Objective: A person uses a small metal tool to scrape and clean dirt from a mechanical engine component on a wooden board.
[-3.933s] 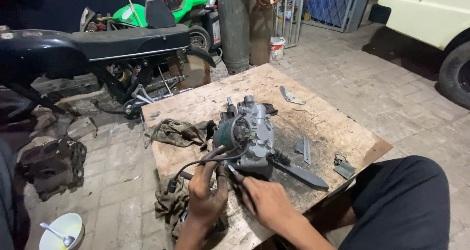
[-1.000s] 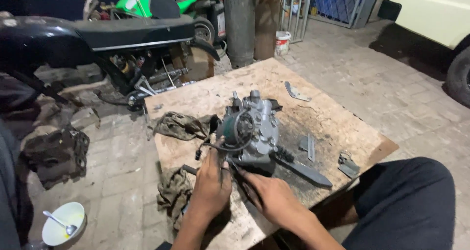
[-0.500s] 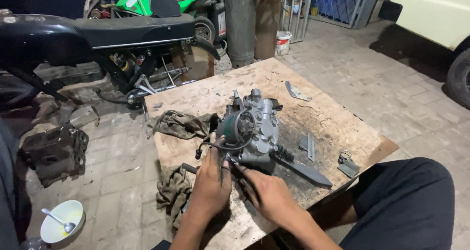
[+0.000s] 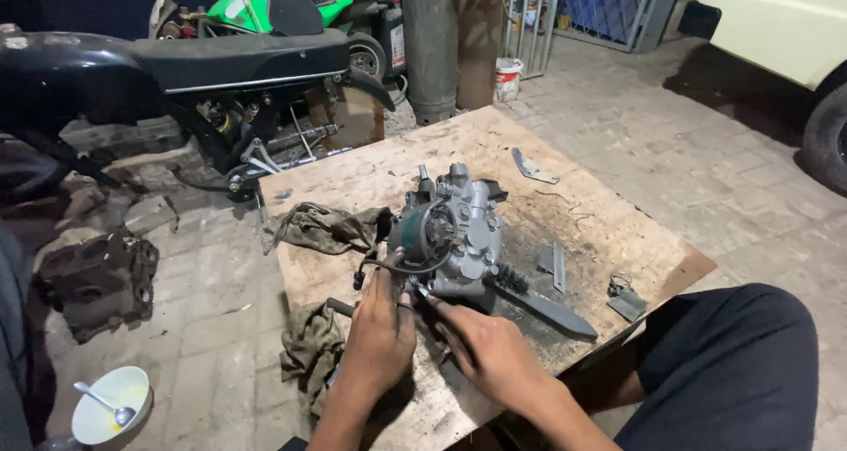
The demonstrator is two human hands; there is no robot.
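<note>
Both hands (image 4: pixel 432 332) at engine (image 4: pixel 450 239), near board edge (image 4: pixel 494 416)

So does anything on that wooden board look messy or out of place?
Somewhat: a dark greasy stain spreads over the board beside the engine, and a dirty rag droops over the board's near edge by the left hand.

Dim night scene, lit from above and a little ahead by one artificial source. Brightest on the wooden table (image 4: pixel 459 155) and the pale paving to the right. Deep black at upper left, detail lost around the dark motorcycle (image 4: pixel 176 71). Soft, short shadows under the left hand (image 4: pixel 381 332) and right hand (image 4: pixel 490 349). Mild sheen on the grey metal engine part (image 4: pixel 463 235), no harsh glare. Slight grain and smearing in dark areas. Centre sharp; some wide-angle stretching toward the corners.
</note>
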